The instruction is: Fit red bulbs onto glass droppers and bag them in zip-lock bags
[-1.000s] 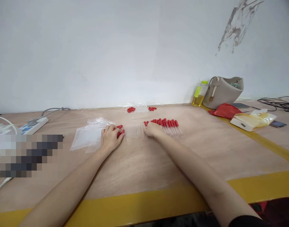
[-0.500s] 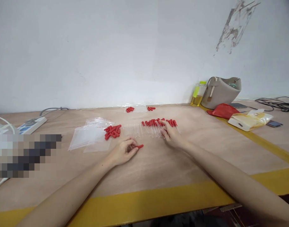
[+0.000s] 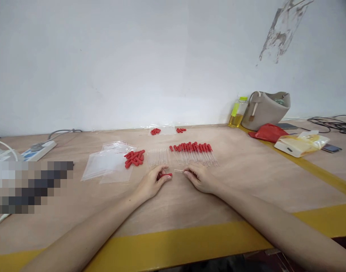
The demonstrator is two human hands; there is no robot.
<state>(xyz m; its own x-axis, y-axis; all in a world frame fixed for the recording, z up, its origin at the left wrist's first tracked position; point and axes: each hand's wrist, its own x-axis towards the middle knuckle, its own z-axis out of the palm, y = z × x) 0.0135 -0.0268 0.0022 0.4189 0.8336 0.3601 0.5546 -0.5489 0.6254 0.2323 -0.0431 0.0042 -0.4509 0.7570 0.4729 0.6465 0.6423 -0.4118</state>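
Left hand [image 3: 151,184]: fingers pinched on a red cap [image 3: 166,175]. Right hand [image 3: 200,178]: fingertips pinched on a clear tube [image 3: 179,171], held just beside the cap, low over the table [image 3: 173,204]. Risk: misaligned ends may bend or snap the thin tube, or it may slip.

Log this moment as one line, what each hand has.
left hand: pinching red rubber cap | right hand: pinching clear tube | tube tip facing cap, apart | behind: loose caps pile, capped droppers row
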